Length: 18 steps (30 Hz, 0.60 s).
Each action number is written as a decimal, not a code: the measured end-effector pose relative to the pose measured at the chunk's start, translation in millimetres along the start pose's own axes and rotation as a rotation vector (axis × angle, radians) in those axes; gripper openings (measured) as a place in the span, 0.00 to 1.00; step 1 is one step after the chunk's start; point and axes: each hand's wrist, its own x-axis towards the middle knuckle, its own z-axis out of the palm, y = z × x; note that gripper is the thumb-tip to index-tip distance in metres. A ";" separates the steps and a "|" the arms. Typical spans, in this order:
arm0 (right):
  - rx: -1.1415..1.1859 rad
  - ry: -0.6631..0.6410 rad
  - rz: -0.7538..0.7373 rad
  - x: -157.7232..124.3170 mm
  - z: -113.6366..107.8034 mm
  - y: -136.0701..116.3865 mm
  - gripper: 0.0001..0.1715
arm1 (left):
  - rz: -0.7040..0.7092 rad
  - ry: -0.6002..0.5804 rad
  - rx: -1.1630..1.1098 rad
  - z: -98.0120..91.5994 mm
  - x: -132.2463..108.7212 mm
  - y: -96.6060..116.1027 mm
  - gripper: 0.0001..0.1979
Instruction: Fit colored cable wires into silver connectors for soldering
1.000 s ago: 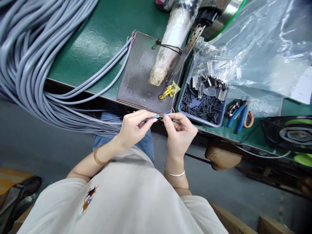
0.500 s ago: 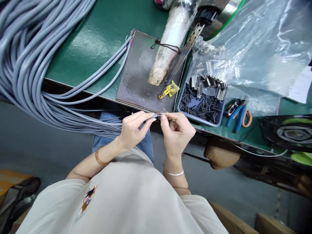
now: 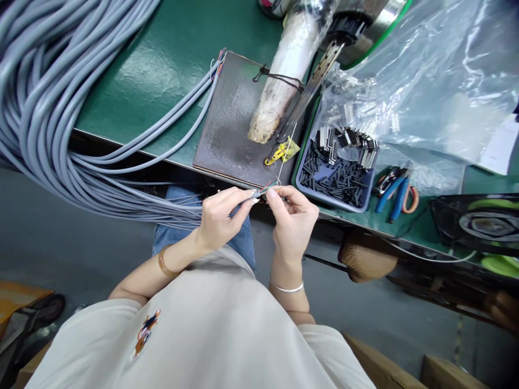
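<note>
Pinching the grey cable (image 3: 242, 201) in my left grip (image 3: 219, 219), I clamp its coloured wires (image 3: 268, 188) in my right grip (image 3: 292, 221), now closer to the left than before.

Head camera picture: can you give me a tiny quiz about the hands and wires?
1. True or false: the left hand holds a red hammer.
2. The short black tubes lie in: A, a blue plastic tray; B, a red bowl; C, a cardboard box.
3. Fill in: the right hand pinches the coloured wire ends of a thin grey cable near the ___ bench top.
Key: 1 false; 2 A; 3 green.
</note>
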 end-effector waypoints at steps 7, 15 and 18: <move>-0.316 0.064 -0.308 -8.9 -0.6 -2.2 0.06 | -0.053 -0.045 0.018 0.6 -1.6 1.9 0.06; -0.368 0.045 -0.609 -11.1 8.6 11.7 0.07 | -0.705 -0.221 -0.688 -15.6 17.1 -2.2 0.11; -0.237 0.049 -0.386 -10.7 12.8 8.1 0.10 | -0.774 -0.211 -0.776 -18.2 19.3 -4.9 0.14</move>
